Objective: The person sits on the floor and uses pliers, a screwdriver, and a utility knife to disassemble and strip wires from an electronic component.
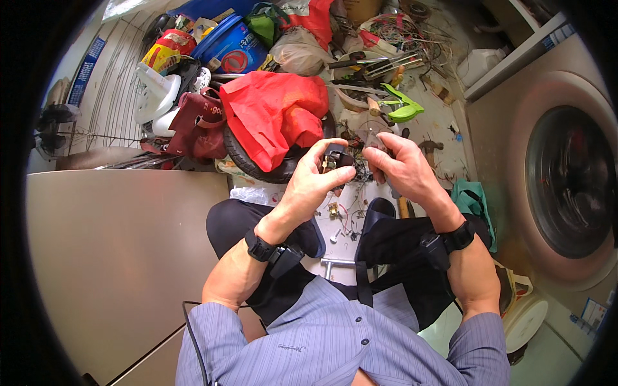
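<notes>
Holding a small, blocky black-and-metal part (342,158), probably light and stiff, the left hand (309,179) clamps fingers suitably on its edges; the right hand's (403,166) grip I cannot tell.

A washing machine (570,183) suggests a home.
</notes>
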`<state>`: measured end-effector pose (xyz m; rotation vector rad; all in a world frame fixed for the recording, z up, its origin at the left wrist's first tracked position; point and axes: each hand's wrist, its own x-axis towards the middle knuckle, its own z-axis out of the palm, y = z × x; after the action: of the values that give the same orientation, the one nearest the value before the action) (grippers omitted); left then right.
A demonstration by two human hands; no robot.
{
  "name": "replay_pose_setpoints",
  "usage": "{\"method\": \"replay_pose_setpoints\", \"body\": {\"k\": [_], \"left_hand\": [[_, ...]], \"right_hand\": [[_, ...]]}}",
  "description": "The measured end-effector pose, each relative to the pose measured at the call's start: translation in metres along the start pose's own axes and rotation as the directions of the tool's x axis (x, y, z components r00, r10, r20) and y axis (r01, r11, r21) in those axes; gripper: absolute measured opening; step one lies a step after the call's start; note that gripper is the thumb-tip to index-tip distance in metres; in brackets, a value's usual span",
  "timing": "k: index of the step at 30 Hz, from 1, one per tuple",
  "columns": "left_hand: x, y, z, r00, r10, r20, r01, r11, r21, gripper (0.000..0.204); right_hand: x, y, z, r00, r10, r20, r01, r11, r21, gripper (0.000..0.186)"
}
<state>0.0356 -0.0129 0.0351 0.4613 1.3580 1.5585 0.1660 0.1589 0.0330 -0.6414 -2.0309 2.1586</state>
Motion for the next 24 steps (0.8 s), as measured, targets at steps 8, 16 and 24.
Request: {"method": "replay_pose_setpoints", "body": {"k": [8,16,24], "left_hand": [[0.001,-0.006,-0.007,0.998,0.058,-0.01,-0.057,0.997,0.047,0.031],[0.001,-0.005,-0.008,1.0,0.026,0.013,-0.027,0.998,0.064,0.03],[-0.001,0.002,0.0,1.0,0.003,-0.003,-0.003,0.998,0.068,0.031]], "right_hand": [[0.002,0.004,0.01,0.754,-0.656,-0.042,0.504,0.618,-0.604,0.016],[-0.003,0.002,0.016,0.747,-0.665,-0.016,0.479,0.554,-0.681,0.014],[-0.004,0.0,0.014,0.742,-0.67,0.003,0.504,0.556,-0.661,0.012]]}}
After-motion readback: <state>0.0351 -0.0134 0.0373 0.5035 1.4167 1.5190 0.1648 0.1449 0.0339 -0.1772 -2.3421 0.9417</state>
